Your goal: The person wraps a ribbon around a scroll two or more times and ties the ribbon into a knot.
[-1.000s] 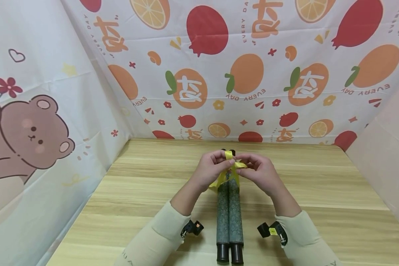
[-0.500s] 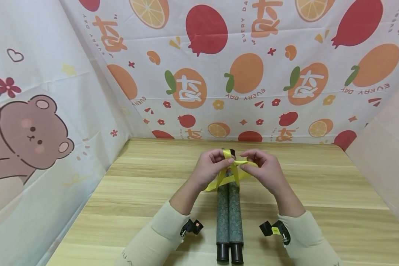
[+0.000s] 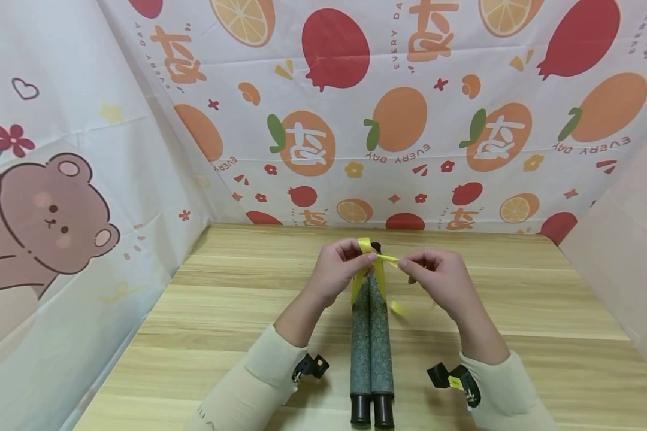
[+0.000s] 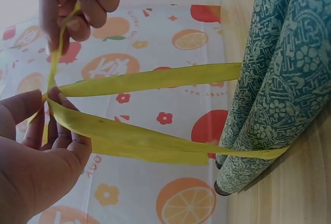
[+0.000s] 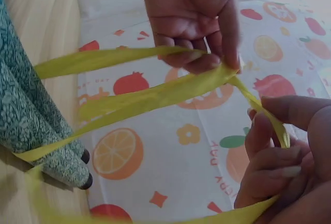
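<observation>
Two rolled scrolls (image 3: pixel 361 347) in green patterned fabric with dark end knobs lie side by side on the table. A yellow ribbon (image 4: pixel 150 81) passes round them and rises to my hands above their far part. My left hand (image 3: pixel 335 269) pinches the ribbon between thumb and fingertips where its strands cross, a loop standing above the fingers. To the right, my right hand (image 3: pixel 439 278) pinches a strand drawn taut from that crossing. In the right wrist view a loose ribbon tail trails below the right hand (image 5: pixel 289 162). The crossing itself is partly hidden by the left fingertips.
The wooden table (image 3: pixel 517 299) runs back to a fruit-printed cloth (image 3: pixel 442 197). A bear-printed cloth (image 3: pixel 156 179) hangs on the left. Small black cameras (image 3: pixel 313 366) are worn at both wrists.
My right hand first slips rightward off the crossing with fingers loosened, then draws a ribbon strand further right until it is taut. The left hand keeps its pinch and barely moves.
</observation>
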### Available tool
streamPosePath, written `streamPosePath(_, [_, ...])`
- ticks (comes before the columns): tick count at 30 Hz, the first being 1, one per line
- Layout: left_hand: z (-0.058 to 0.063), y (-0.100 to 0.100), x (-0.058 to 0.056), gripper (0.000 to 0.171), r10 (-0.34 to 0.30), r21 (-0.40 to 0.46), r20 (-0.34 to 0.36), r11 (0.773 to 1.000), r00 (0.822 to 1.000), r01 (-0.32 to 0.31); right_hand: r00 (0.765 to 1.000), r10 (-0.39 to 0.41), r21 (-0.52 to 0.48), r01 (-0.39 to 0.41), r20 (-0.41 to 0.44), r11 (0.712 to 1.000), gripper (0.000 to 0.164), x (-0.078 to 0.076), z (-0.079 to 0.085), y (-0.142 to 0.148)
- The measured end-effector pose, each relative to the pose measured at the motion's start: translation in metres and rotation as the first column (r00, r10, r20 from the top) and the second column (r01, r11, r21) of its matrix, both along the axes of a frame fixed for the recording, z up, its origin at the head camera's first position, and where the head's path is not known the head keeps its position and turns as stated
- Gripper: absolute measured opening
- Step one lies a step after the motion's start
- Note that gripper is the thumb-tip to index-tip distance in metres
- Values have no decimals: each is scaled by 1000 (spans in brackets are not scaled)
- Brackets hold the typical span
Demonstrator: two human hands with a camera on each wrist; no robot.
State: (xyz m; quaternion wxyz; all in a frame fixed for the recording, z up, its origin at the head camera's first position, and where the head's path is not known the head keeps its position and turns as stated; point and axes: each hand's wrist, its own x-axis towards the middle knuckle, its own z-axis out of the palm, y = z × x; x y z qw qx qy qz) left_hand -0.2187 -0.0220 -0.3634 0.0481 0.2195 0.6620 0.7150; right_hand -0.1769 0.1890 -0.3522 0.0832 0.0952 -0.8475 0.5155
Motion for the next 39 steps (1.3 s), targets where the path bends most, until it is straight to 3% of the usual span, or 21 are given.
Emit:
streamPosePath(7, [0, 2, -1, 21, 5, 19, 3, 1000, 1000, -5, 992, 113, -43, -111, 59, 993, 23, 4, -7, -10])
streamPosePath(14, [1, 2, 3, 19, -11, 10, -13, 1000, 1000, 11, 996, 59, 45, -63, 70, 997, 18, 2, -24, -26])
streamPosePath(19, [3, 1, 5, 18, -21, -4, -45, 1000, 999, 21, 998, -23, 136, 31, -59, 990, 23, 1, -30, -35])
streamPosePath(24, [3, 2, 8, 16, -42, -17, -90, 999, 995, 41, 969, -80, 194, 127, -235, 973, 24, -4, -36, -39])
streamPosePath(30, [2, 2, 9, 13, -64, -24, -93, 998, 994, 62, 938, 24, 286, 80, -345, 955, 35, -11, -46, -42])
streamPosePath(34, [3, 1, 10, 13, -69, -50, -84, 997, 994, 65, 917, 78, 334, 63, -392, 941, 25, -13, -51, -44])
streamPosePath(39, [3, 1, 12, 15, -80, -56, -80, 996, 994, 76, 875, 84, 373, 115, -477, 921, 20, -15, -55, -45])
